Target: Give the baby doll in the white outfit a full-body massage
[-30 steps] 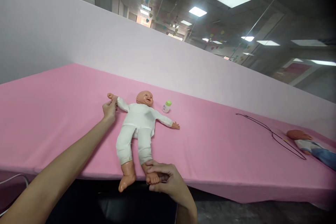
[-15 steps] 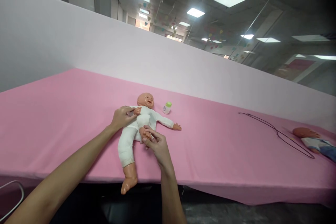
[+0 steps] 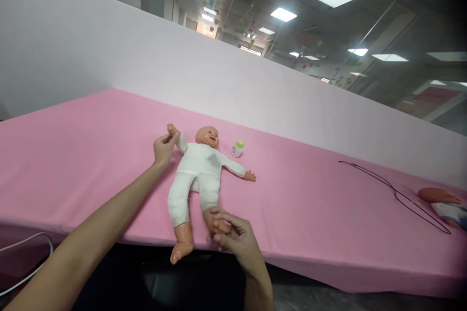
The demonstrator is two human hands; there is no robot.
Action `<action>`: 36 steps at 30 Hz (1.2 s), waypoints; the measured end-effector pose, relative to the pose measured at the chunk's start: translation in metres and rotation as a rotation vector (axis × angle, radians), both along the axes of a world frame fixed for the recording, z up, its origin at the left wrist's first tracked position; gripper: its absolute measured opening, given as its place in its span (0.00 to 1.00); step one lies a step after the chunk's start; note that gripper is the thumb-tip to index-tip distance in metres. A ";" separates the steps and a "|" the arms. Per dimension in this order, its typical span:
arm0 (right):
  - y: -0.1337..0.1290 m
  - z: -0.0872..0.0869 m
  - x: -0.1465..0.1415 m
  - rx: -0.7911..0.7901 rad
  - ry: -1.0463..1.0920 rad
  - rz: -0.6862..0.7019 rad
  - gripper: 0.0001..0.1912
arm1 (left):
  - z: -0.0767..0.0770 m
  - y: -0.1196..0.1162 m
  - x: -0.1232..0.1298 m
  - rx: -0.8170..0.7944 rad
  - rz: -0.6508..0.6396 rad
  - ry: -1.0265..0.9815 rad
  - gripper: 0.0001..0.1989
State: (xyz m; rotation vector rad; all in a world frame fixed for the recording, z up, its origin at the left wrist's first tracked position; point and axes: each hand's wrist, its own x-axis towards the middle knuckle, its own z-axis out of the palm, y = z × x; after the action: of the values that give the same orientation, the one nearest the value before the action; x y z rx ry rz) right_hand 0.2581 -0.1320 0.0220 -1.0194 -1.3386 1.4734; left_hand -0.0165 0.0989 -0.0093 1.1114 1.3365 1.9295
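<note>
A baby doll [image 3: 197, 175] in a white long-sleeved suit lies on its back on the pink-covered table [image 3: 91, 165]. My left hand [image 3: 164, 149] grips the doll's raised vinyl hand near the shoulder. My right hand [image 3: 233, 233] wraps around the doll's foot at the table's front edge. The doll's other foot [image 3: 181, 251] hangs just over that edge, untouched. A small baby bottle [image 3: 237, 148] with a green cap stands by the doll's head, out of reach of both hands' fingers.
Farther right on the pink cloth lie a thin dark wire loop [image 3: 396, 195] and a second doll [image 3: 443, 206], partly cut off by the frame. A white wall panel [image 3: 233, 92] runs along the back. A white cable [image 3: 25, 257] curves below the front left edge.
The doll's arm and leg, folded across its chest half a second ago, are stretched out again. My hands have moved apart, one up by the shoulder, the other down at the table edge.
</note>
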 end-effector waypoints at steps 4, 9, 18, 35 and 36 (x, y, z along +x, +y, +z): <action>0.042 0.013 -0.026 0.157 0.014 -0.182 0.20 | 0.003 -0.019 0.017 0.148 -0.213 0.474 0.14; 0.089 0.008 -0.051 0.189 0.068 -0.243 0.26 | 0.003 -0.028 0.021 0.178 -0.257 0.723 0.15; -0.014 -0.011 0.010 0.015 0.022 0.223 0.28 | -0.005 0.003 -0.012 -0.089 0.134 0.053 0.28; -0.021 -0.048 0.071 -0.101 0.119 0.468 0.35 | -0.006 0.004 -0.046 -0.471 0.264 0.671 0.22; -0.015 -0.042 0.071 -0.104 0.130 0.349 0.32 | -0.004 0.002 -0.043 -0.458 0.279 0.716 0.22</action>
State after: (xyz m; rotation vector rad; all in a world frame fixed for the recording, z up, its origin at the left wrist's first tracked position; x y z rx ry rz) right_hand 0.3291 -0.1465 -0.0198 -0.7633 -1.4062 1.8519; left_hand -0.0595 0.1012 -0.0129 1.4873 2.2745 1.2943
